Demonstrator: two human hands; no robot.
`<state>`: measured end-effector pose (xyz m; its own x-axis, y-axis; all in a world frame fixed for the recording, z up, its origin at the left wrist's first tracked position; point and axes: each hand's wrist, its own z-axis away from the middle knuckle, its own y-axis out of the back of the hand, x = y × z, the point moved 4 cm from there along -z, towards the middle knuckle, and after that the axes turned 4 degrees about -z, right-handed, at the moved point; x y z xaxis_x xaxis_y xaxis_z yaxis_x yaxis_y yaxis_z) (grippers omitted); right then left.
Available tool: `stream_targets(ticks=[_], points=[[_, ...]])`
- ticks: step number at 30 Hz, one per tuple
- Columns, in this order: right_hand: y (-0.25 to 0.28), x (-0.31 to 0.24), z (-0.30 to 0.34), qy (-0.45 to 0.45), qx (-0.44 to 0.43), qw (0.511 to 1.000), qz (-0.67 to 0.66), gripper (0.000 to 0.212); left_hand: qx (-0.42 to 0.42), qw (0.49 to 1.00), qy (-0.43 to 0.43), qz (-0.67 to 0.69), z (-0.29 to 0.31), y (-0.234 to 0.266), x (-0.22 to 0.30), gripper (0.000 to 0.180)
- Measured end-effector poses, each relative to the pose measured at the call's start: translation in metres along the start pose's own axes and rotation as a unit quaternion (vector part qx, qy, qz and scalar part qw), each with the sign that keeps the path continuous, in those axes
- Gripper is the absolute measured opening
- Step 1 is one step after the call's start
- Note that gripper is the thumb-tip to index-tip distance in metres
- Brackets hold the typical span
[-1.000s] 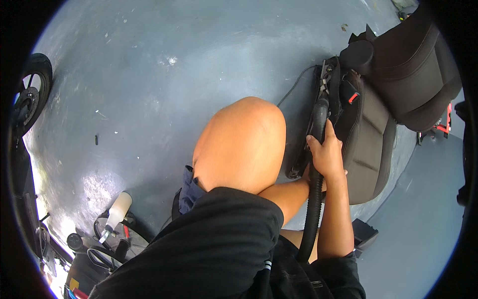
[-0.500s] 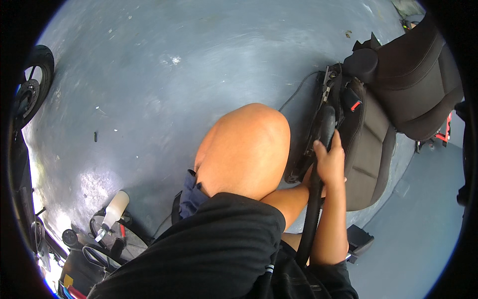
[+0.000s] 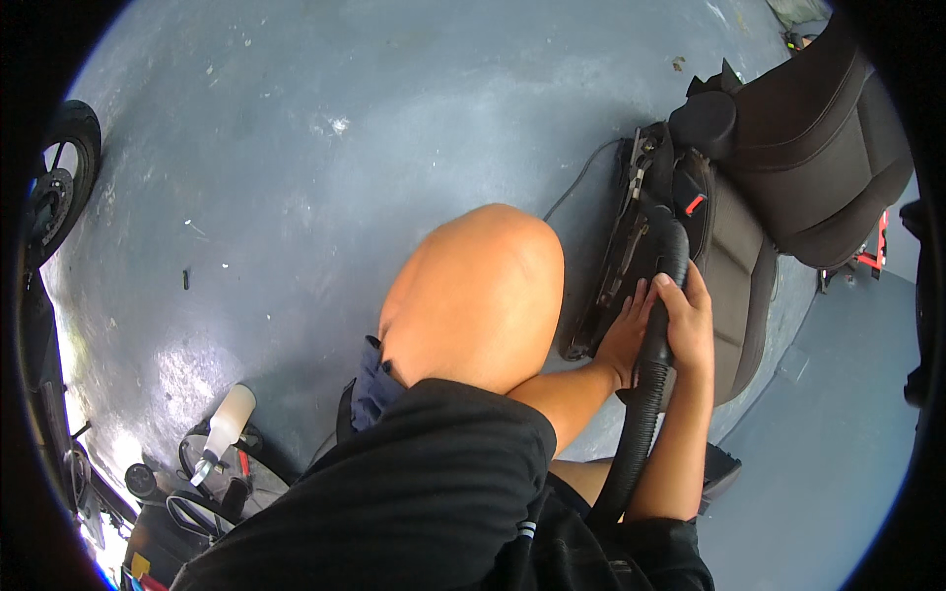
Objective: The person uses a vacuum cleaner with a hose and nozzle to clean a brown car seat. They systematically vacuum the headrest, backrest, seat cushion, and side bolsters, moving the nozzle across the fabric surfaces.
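A dark grey fabric car seat with a black side rail and a red-topped buckle is at my right. My right hand is wrapped round a black vacuum hose, just below its smooth curved end piece. That end piece lies over the near side edge of the seat cushion; its mouth is hard to make out. Beside the hose, my left hand rests with fingers stretched out against the seat's side. The hose partly hides that hand.
My bent knee sticks out left of the seat. A thin cable runs over the grey floor to the seat. At lower left are a pale spray bottle and a black container. A wheel stands at far left.
My right hand has moved the hose end to the right, from the side rail toward the cushion. My left hand, mostly hidden before behind the hose, now shows with fingers extended.
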<state>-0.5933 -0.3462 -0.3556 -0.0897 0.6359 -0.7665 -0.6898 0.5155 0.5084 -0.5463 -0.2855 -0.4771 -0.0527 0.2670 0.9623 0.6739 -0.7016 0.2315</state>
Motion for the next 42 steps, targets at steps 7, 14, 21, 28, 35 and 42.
stream_targets(ticks=[7, 14, 21, 28, 35, 42], points=[[-0.007, -0.038, -0.005, 0.039, -0.04, 0.991, 0.124, 0.038, -0.025, 0.999, 0.018, 0.024, -0.002, 0.009, 0.006, 0.093], [-0.017, -0.034, 0.046, -0.051, -0.059, 0.975, 0.21, 0.066, -0.004, 0.91, 0.077, 0.406, 0.0, -0.002, 0.007, 0.095], [-0.031, -0.019, 0.076, -0.015, -0.074, 0.926, 0.371, 0.089, 0.051, 0.995, -0.009, 0.082, 0.002, 0.025, 0.022, 0.089], [-0.024, -0.02, 0.088, 0.017, -0.062, 0.958, 0.28, 0.079, 0.046, 0.998, 0.025, 0.034, 0.0, 0.015, 0.027, 0.093], [-0.003, -0.042, 0.072, -0.015, -0.103, 0.943, 0.316, 0.078, 0.002, 0.993, 0.01, 0.114, 0.005, 0.0, 0.014, 0.105], [0.017, -0.04, 0.062, -0.072, -0.24, 0.901, 0.356, 0.075, -0.096, 0.936, -0.002, -0.338, 0.014, -0.002, 0.059, 0.098]])
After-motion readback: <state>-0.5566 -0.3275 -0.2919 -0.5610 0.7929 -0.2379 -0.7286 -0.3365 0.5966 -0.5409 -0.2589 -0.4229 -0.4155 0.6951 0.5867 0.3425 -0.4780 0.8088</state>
